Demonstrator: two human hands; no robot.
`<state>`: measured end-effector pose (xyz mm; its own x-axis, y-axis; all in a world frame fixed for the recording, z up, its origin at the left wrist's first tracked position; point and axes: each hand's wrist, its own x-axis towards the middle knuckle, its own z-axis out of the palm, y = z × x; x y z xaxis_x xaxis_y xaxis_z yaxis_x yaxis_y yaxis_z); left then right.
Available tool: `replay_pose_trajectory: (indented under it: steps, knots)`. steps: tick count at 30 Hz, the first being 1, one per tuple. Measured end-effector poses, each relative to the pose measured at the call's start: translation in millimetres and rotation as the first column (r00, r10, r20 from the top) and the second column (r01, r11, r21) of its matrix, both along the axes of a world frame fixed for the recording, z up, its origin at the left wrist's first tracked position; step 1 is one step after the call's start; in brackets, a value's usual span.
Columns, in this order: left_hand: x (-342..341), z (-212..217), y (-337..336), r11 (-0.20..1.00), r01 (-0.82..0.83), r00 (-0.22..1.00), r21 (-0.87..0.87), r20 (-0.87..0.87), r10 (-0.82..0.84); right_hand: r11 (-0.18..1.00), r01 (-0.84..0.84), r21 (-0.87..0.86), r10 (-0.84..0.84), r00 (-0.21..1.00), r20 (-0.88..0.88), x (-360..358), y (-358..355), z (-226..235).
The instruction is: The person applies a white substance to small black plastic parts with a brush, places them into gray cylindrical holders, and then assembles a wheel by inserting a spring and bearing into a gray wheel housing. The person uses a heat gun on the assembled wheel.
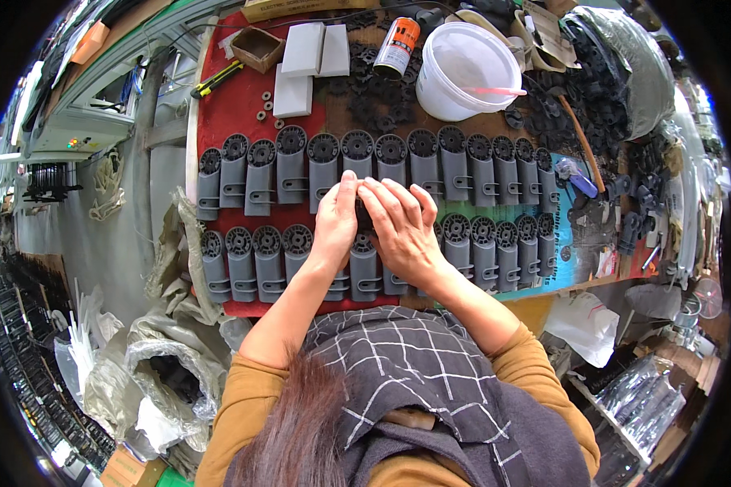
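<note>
My left hand (337, 221) and my right hand (401, 222) come together over the middle of the work table. Between them they grip a small dark part (365, 217), mostly covered by my fingers, so its exact kind is hidden. Beyond my hands stands a row of grey plastic housings (292, 178) with black ribbed round tops and small side loops. A second, nearer row of the same housings (240, 272) runs under my wrists, and some of them are partly covered by my hands and forearms.
At the back sit white boxes (303, 50), an open cardboard box (257, 49), a yellow-black cutter (217, 79), a spray can (397, 47) and a white bucket (469, 73). Loose black parts (382, 101) lie among them. A wooden-handled tool (582, 144) rests at right.
</note>
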<state>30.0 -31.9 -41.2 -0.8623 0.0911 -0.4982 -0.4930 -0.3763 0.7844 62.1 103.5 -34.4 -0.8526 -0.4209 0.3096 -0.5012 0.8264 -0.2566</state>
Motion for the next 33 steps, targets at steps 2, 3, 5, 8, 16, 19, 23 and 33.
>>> replay_pose_trajectory:
  steps: [2, 3, 5, 8, 16, 19, 23, 33]
  knots:
    - [4, 2, -3, 0.981, 0.043, 0.994, -0.190, -0.087, -0.060, 0.997, 0.052, 0.053, -0.051, 0.999, -0.008, 6, -5, 3]
    - [7, 3, -4, 0.999, 0.009, 0.998, -0.041, -0.068, -0.012, 0.997, 0.077, 0.016, -0.077, 0.997, 0.012, 9, -7, 6]
    - [12, 5, -4, 0.993, -0.046, 0.995, 0.112, -0.078, 0.055, 0.994, 0.107, -0.034, -0.106, 0.994, 0.015, 13, -11, 10]
    - [18, 5, -1, 0.998, -0.065, 0.991, -0.023, -0.119, 0.062, 0.987, 0.116, 0.109, -0.111, 0.993, -0.046, 18, -20, 14]
    - [26, 7, -14, 0.980, -0.015, 0.991, 0.201, -0.125, 0.041, 0.997, 0.079, -0.011, -0.079, 0.995, -0.067, 29, -41, 19]
    - [32, 18, -23, 0.996, -0.030, 0.996, 0.079, -0.077, 0.036, 0.990, 0.071, -0.123, -0.079, 0.995, -0.057, 33, -41, 24]
    - [38, 33, -25, 0.990, -0.088, 0.996, 0.112, -0.023, 0.091, 0.974, 0.085, 0.209, -0.055, 0.988, -0.145, 36, -44, 24]
    - [47, 35, -25, 0.979, -0.093, 0.995, 0.180, -0.009, 0.096, 0.969, 0.101, 0.226, -0.050, 0.974, -0.219, 48, -53, 23]
